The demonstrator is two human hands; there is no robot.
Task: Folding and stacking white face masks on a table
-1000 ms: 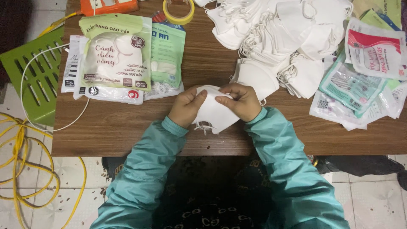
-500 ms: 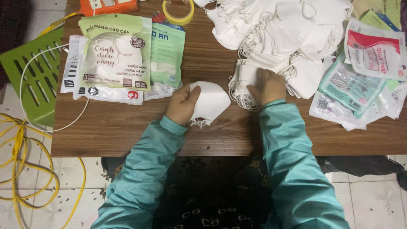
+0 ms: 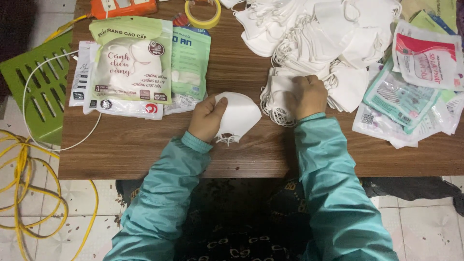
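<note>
My left hand holds a folded white face mask by its left edge, just above the brown wooden table; the mask's ear loops hang at its lower edge. My right hand rests with curled fingers on a small stack of white masks to the right, gripping the top one. Behind that stack spreads a large heap of loose white masks. Both arms wear teal sleeves.
Flat printed mask packets lie at the left of the table, more packets at the right. A yellow tape roll and an orange object sit at the far edge. A green slatted crate and yellow cable lie on the floor, left.
My right hand let go of the folded mask and moved right onto the stack of masks. My left hand keeps the mask and has barely moved.
</note>
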